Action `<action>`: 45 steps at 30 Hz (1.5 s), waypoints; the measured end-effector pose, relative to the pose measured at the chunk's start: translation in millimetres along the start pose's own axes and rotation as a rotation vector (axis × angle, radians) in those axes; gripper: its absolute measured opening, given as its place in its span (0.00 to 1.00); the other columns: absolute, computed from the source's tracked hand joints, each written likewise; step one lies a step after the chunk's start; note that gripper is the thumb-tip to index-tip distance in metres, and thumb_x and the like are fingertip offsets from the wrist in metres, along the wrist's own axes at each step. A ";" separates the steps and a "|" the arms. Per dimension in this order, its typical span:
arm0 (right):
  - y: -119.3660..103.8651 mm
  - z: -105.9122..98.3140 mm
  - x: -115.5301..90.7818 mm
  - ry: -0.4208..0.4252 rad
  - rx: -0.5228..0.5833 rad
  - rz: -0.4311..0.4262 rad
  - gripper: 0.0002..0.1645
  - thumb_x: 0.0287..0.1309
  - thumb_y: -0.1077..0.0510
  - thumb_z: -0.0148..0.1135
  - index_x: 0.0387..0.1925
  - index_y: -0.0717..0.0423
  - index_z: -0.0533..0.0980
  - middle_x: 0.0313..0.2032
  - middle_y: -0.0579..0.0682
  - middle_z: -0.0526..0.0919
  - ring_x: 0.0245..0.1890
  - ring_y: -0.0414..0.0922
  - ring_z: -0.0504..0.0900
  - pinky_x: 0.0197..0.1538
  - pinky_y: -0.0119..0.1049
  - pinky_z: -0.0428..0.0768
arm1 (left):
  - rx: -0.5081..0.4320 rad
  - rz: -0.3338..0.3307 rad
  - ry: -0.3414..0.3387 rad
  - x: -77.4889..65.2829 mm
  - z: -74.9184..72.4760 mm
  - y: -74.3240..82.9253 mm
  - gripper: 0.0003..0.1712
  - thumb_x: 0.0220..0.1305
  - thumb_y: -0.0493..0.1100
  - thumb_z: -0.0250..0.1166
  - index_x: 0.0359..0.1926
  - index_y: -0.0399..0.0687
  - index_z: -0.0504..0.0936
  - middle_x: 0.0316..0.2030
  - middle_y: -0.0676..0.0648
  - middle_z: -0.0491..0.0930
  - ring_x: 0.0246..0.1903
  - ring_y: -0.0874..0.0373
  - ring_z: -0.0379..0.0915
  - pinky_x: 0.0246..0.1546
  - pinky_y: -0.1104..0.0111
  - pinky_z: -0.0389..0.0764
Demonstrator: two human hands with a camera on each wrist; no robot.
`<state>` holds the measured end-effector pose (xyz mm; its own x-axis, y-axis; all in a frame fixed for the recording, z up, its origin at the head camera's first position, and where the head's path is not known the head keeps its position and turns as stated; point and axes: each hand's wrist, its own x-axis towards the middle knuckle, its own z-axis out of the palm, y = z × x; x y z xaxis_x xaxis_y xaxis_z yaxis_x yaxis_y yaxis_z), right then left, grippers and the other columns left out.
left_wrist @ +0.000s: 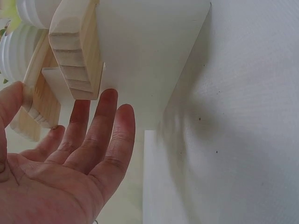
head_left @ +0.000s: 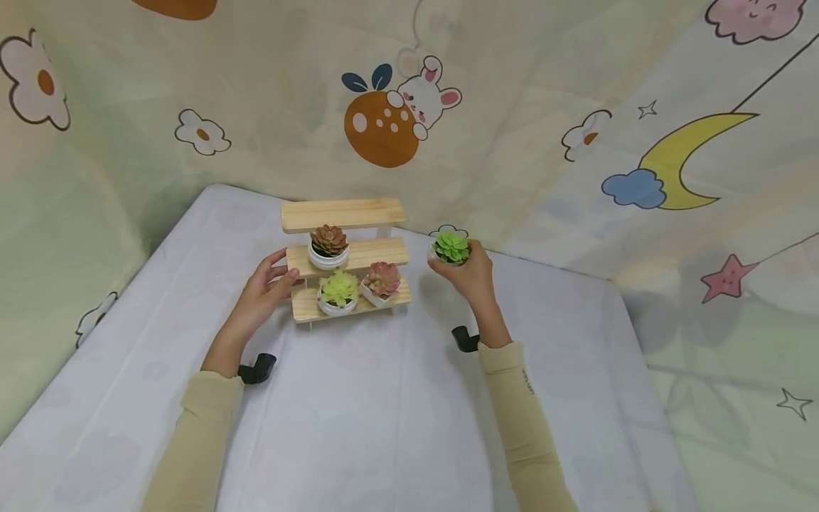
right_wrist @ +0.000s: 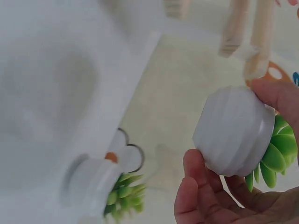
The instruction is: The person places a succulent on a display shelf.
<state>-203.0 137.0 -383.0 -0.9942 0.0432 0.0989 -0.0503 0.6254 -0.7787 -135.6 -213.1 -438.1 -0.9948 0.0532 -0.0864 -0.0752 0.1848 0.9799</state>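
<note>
A three-tier wooden shelf stand (head_left: 342,212) is on the table. My left hand (head_left: 265,284) holds the left end of its middle plank, thumb in front and fingertips behind; in the left wrist view the other fingers (left_wrist: 122,121) reach past the lower plank. My right hand (head_left: 470,274) grips a white ribbed pot (right_wrist: 233,133) with a bright green succulent (head_left: 451,247), raised right of the stand. A brown-red potted succulent (head_left: 329,242) sits on the middle plank. Below it, a yellow-green one (head_left: 338,289) and a tilted pink one (head_left: 382,279) share the bottom plank.
Another green potted succulent (right_wrist: 124,193) stands on the table in the right wrist view, apart from the held one. A white cloth (head_left: 358,412) covers the table. Patterned fabric (head_left: 275,92) hangs close behind its back edge. Black devices (head_left: 258,369) are on both wrists.
</note>
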 end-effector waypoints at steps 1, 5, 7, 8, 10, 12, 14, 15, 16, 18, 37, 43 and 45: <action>-5.2 -0.4 -0.2 -0.008 0.010 -0.003 0.45 0.47 0.50 0.76 0.60 0.67 0.66 0.55 0.63 0.75 0.56 0.57 0.75 0.57 0.53 0.75 | 0.002 0.001 0.001 -0.1 -0.2 -0.1 0.44 0.73 0.58 0.53 0.78 0.48 0.43 0.67 0.29 0.61 0.63 0.36 0.67 0.59 0.48 0.70; -25.6 1.2 -2.9 -0.028 0.033 -0.012 0.46 0.47 0.49 0.76 0.62 0.67 0.66 0.56 0.62 0.75 0.54 0.56 0.74 0.55 0.53 0.75 | 0.010 0.006 0.000 0.2 -0.5 -0.7 0.43 0.73 0.58 0.53 0.77 0.48 0.44 0.67 0.29 0.62 0.62 0.36 0.67 0.56 0.54 0.73; -34.5 3.7 -3.8 -0.035 0.041 -0.024 0.47 0.47 0.49 0.76 0.63 0.66 0.65 0.56 0.62 0.74 0.53 0.55 0.73 0.54 0.52 0.75 | 0.012 0.010 0.001 0.4 -0.6 -0.9 0.43 0.73 0.58 0.53 0.77 0.47 0.44 0.66 0.29 0.62 0.62 0.36 0.67 0.54 0.57 0.73; -38.6 5.3 -3.9 -0.040 0.045 -0.030 0.47 0.47 0.49 0.76 0.63 0.66 0.65 0.56 0.62 0.74 0.52 0.55 0.73 0.53 0.51 0.74 | 0.011 0.011 0.001 0.6 -0.7 -1.1 0.43 0.73 0.57 0.53 0.77 0.47 0.44 0.66 0.29 0.63 0.62 0.36 0.67 0.54 0.57 0.74; -45.2 9.1 -2.9 -0.051 0.046 -0.051 0.46 0.48 0.48 0.76 0.62 0.67 0.66 0.55 0.62 0.74 0.50 0.54 0.72 0.52 0.50 0.74 | 0.011 0.009 0.003 1.0 -0.8 -1.5 0.43 0.73 0.58 0.53 0.77 0.47 0.44 0.66 0.29 0.63 0.62 0.36 0.68 0.54 0.57 0.73; -51.7 13.2 -2.0 -0.070 0.048 -0.056 0.47 0.48 0.47 0.76 0.62 0.66 0.66 0.54 0.61 0.74 0.48 0.52 0.71 0.49 0.48 0.73 | 0.008 0.008 0.004 1.3 -0.7 -1.8 0.44 0.72 0.58 0.53 0.77 0.47 0.44 0.66 0.29 0.63 0.62 0.36 0.68 0.55 0.55 0.73; -57.1 17.7 -1.1 -0.086 0.055 -0.057 0.45 0.48 0.47 0.76 0.61 0.66 0.67 0.52 0.60 0.75 0.46 0.52 0.71 0.47 0.47 0.73 | 0.007 0.004 0.002 1.3 -0.5 -2.1 0.44 0.72 0.59 0.53 0.77 0.47 0.44 0.66 0.29 0.63 0.62 0.36 0.68 0.56 0.54 0.72; -59.3 19.9 -0.8 -0.094 0.061 -0.057 0.44 0.48 0.47 0.76 0.60 0.66 0.67 0.52 0.60 0.75 0.45 0.52 0.71 0.46 0.47 0.73 | 0.003 0.002 0.002 1.2 -0.3 -2.3 0.44 0.72 0.59 0.53 0.77 0.47 0.44 0.67 0.30 0.63 0.62 0.36 0.68 0.56 0.54 0.72; -61.6 22.0 -0.8 -0.104 0.069 -0.053 0.44 0.48 0.47 0.76 0.60 0.66 0.67 0.52 0.60 0.75 0.46 0.52 0.71 0.46 0.47 0.73 | -0.001 0.002 0.000 1.3 0.0 -2.4 0.44 0.72 0.58 0.53 0.77 0.47 0.44 0.67 0.30 0.62 0.62 0.36 0.68 0.56 0.55 0.72; -65.7 26.3 -1.0 -0.125 0.077 -0.045 0.44 0.48 0.47 0.76 0.60 0.65 0.67 0.52 0.60 0.75 0.48 0.53 0.73 0.49 0.48 0.75 | -0.006 0.001 -0.002 1.1 0.5 -2.8 0.43 0.73 0.58 0.53 0.77 0.47 0.44 0.67 0.30 0.62 0.62 0.37 0.68 0.56 0.56 0.72; -84.9 62.9 -4.8 -0.209 0.000 -0.104 0.43 0.49 0.50 0.75 0.60 0.68 0.66 0.53 0.63 0.76 0.55 0.56 0.76 0.56 0.47 0.77 | -0.010 0.008 0.006 0.9 -0.3 -3.3 0.44 0.72 0.58 0.53 0.77 0.47 0.44 0.66 0.30 0.63 0.62 0.37 0.68 0.59 0.50 0.70; -89.0 67.4 -6.8 -0.183 -0.038 -0.151 0.41 0.50 0.53 0.74 0.58 0.70 0.66 0.52 0.63 0.76 0.54 0.57 0.76 0.56 0.48 0.77 | -0.004 0.011 0.009 1.5 -0.1 -3.2 0.43 0.73 0.57 0.53 0.77 0.46 0.45 0.65 0.30 0.64 0.61 0.37 0.69 0.55 0.57 0.73; -89.0 67.9 -7.0 -0.181 -0.044 -0.153 0.41 0.50 0.53 0.74 0.58 0.70 0.66 0.52 0.63 0.75 0.54 0.56 0.76 0.56 0.48 0.77 | -0.003 0.011 0.009 1.7 0.0 -2.9 0.43 0.73 0.57 0.53 0.77 0.46 0.45 0.66 0.30 0.64 0.61 0.37 0.69 0.55 0.58 0.73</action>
<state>-198.1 28.1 -356.5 -0.9765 -0.1919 0.0979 -0.2009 0.6472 -0.7353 -137.0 -213.5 -441.0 -0.9962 0.0466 -0.0741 -0.0645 0.1810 0.9814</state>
